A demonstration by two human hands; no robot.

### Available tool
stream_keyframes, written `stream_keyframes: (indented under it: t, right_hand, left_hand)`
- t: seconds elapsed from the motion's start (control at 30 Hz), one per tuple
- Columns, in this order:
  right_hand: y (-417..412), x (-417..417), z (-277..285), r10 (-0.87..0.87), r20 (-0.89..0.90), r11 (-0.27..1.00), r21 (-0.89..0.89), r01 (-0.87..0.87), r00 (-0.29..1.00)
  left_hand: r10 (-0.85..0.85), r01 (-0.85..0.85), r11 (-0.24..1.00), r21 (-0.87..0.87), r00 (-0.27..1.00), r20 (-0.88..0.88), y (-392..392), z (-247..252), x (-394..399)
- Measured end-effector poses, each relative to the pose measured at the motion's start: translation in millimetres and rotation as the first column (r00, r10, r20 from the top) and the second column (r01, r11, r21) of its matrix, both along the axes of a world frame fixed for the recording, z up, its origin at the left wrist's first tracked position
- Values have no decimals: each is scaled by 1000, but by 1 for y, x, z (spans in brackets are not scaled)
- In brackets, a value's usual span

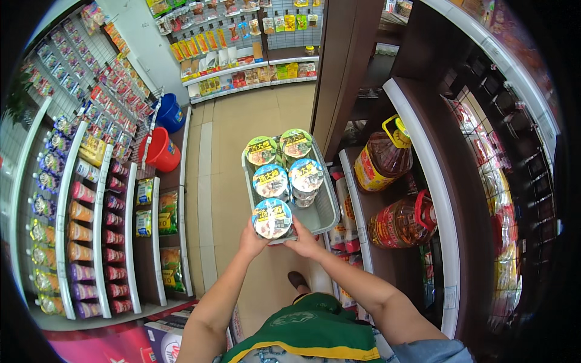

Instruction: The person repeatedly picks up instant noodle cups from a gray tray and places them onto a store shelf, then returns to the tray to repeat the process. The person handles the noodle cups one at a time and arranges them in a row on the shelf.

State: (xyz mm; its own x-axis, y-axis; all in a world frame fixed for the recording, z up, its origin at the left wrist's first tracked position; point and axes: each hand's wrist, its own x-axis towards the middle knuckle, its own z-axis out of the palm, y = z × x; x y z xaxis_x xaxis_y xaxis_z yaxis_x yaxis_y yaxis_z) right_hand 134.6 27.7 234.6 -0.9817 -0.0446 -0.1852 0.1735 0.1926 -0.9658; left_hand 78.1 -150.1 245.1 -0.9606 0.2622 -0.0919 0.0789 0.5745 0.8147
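My left hand [252, 241] and my right hand [305, 240] are closed around opposite sides of a blue-lidded instant-food cup [272, 220]. It sits at the near end of a grey plastic basket [335, 204], partly covering the rim. Glare crosses its lid, and what lies beneath it is hidden. Two more blue-lidded cups, one on the left [269, 181] and one on the right [306, 176], stand beyond it. The right one appears stacked on another cup. At the basket's far end are two green-lidded cups [261, 151] [296, 143]. Bare basket floor shows at the near right.
Shelves of packaged cups [81, 231] line the left, with a red bucket [162, 149] and a blue bucket [170, 113] beyond. Large oil bottles [383, 159] [399, 222] stand on the right shelf, beside a dark pillar [342, 68]. Tiled floor [227, 181] runs between.
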Motion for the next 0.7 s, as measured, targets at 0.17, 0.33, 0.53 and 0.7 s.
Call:
stream_keyframes:
  t: [0.17,0.33,0.53,0.7]
  right_hand:
    - [2,-8,-33,35,2,999,29,-35,999]
    - [1,-7,-59,28,-21,1000,-11,-28,999]
    - [4,-4,-62,23,23,998,-58,-22,999]
    - [20,16,-47,-44,70,999,-7,45,997]
  left_hand:
    - [-1,-1,999,46,998,60,-6,-36,-4]
    - [-26,17,996,85,994,105,-8,-58,-7]
    - [-66,46,987,156,989,129,-11,-62,-7]
    - [7,-38,978,206,989,149,-15,-39,17]
